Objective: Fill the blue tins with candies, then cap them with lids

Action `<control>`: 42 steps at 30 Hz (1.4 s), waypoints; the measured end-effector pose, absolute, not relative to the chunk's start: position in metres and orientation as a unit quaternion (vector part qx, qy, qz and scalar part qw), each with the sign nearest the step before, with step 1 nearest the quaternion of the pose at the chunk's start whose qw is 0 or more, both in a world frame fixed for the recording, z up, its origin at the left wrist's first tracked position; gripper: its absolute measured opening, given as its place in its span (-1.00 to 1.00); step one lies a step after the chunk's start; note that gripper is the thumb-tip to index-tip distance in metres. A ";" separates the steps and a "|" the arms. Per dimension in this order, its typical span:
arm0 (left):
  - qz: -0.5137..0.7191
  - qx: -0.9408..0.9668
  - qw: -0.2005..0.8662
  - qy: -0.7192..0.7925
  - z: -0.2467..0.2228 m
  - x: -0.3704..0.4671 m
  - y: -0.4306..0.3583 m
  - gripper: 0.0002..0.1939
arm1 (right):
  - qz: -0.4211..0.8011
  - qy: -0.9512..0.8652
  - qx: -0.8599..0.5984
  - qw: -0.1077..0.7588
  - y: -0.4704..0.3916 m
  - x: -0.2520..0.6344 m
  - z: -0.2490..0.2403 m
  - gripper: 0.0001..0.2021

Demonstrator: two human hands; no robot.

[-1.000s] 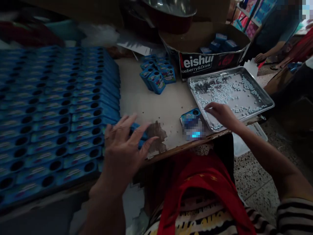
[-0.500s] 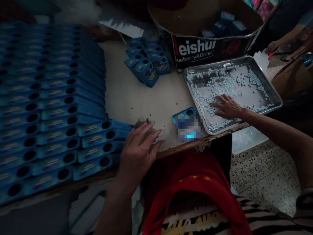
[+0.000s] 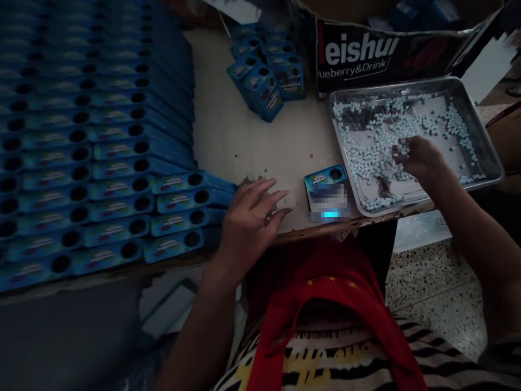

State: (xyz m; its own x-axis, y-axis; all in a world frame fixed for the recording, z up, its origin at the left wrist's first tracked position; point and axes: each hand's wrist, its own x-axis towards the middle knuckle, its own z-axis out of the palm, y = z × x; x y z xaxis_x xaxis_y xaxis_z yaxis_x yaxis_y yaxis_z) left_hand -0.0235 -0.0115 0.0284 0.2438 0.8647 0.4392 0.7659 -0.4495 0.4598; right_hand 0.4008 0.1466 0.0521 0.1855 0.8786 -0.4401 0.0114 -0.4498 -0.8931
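Note:
My left hand (image 3: 254, 214) rests at the table's front edge with its fingers apart, just right of the nearest stacked blue candy boxes (image 3: 175, 247). Some clear, crumpled stuff shows behind its fingers, too dim to name. Over the metal tray (image 3: 500, 163), my right hand (image 3: 421, 155) is closed, palm turned up, with a few small candies at its fingertips. Pale blue and white candies (image 3: 366, 149) lie scattered across the white lining of the tray. Between the hands lies a single blue box (image 3: 319, 179), its lower part covered by a pixelated patch.
Long rows of blue boxes with dark round holes fill the left side. A small cluster of boxes (image 3: 264, 89) stands at the back of the table (image 3: 228, 136). Behind the tray is a large black carton (image 3: 358, 60) with more boxes inside. Speckled floor shows at right.
My right hand has gone from spread flat on the candies to closed around some, raised slightly. A darker bare patch now shows in the tray. The view has shifted; my left hand keeps its pose.

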 end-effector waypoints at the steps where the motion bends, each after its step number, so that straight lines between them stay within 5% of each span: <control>1: 0.332 0.782 0.087 0.521 0.029 -0.021 -0.011 -0.72 | 0.574 -0.289 -0.648 0.409 0.145 0.399 0.058 -0.78; 13: 0.364 0.719 0.270 0.527 0.012 -0.010 -0.011 -0.60 | 0.596 -0.383 -0.630 0.319 0.104 0.368 0.076 -0.59; 23: 0.356 0.716 0.296 0.523 0.000 -0.011 -0.003 -0.46 | 0.628 -0.472 -0.548 0.287 0.093 0.310 0.132 -0.70; 34: 0.367 0.678 0.335 0.542 0.001 -0.017 -0.002 -0.43 | 0.293 -0.818 -0.488 0.083 0.092 0.260 0.160 -0.85; 42: 0.375 0.669 0.351 0.536 -0.002 -0.020 0.001 -0.38 | 0.299 -0.820 -0.483 0.066 0.092 0.264 0.153 -0.79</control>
State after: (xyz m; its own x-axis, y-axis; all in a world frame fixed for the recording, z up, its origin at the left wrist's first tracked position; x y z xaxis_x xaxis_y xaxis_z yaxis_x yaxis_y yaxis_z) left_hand -0.0204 0.0009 -0.0023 0.1432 0.9817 0.1255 0.4544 -0.1779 0.8729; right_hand 0.2641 0.0922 0.1527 -0.5243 0.8319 -0.1819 0.7533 0.3535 -0.5546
